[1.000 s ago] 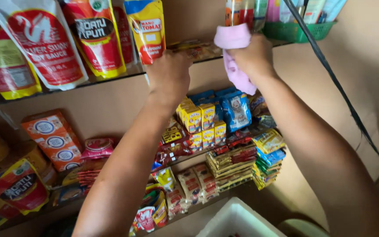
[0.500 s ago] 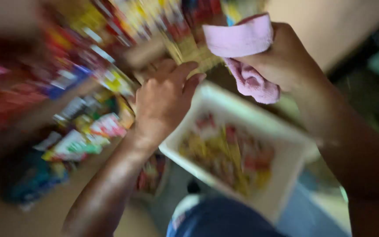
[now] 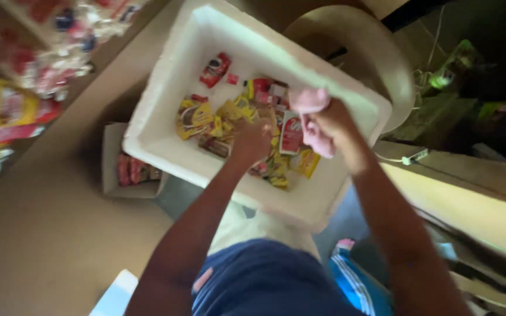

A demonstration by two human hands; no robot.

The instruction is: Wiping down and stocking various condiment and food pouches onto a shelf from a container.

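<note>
Right hand (image 3: 334,126) grips a soft pink cloth (image 3: 314,120); left hand (image 3: 253,140), seemingly closed, digs among glossy sachets (image 3: 197,117) in the white foam box (image 3: 165,105), cardboard box (image 3: 112,158) at nine o'clock.

The white foam box (image 3: 165,111) stands open at frame centre, entry from above unhindered; its floor is bare at upper left and lower right; sachets (image 3: 206,120) crowd the middle; raised walls block sideways entry; a small carton (image 3: 112,158) sits at its lower left.

foam box (image 3: 159,126) — white, matt, slightly grainy | sachets (image 3: 197,117) — glossy plastic film, yellow and red | cloth (image 3: 314,126) in right hand (image 3: 329,120) — pink, soft, matt | cardboard carton (image 3: 112,152) — dull brown paper | chair (image 3: 382,64) — smooth beige plastic
</note>
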